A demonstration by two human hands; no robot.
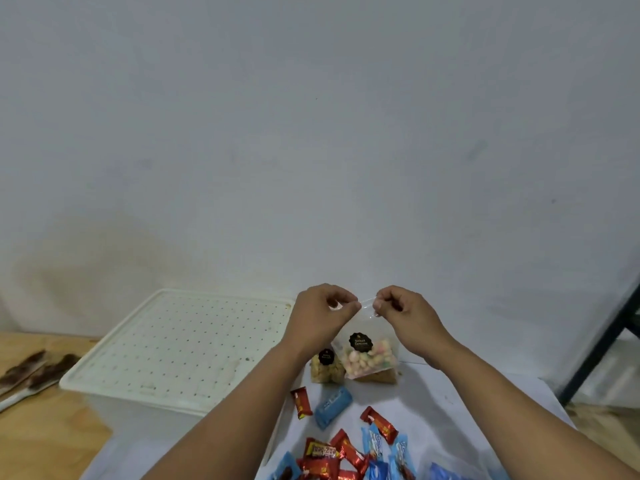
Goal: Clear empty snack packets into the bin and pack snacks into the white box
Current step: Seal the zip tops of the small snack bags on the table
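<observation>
A clear bag of pastel sweets point(369, 353) with a black round label hangs above the white table point(446, 393). My left hand point(320, 315) and my right hand point(403, 313) both pinch its top edge, one at each corner. Behind it on the table stand a second clear bag of yellowish snacks point(325, 367) and a bag with brown contents point(379, 376), mostly hidden. The white box point(114, 408) stands to the left with its perforated lid point(183, 344) on. Red wrapped bars point(300, 402) and blue packets point(332, 407) lie scattered near the table's front.
A plain grey wall fills the upper view. Wooden floor point(48, 434) lies at the left, with brown-stained strips point(31, 370) on it. A dark metal frame leg point(602, 344) slants at the right. No bin is in view.
</observation>
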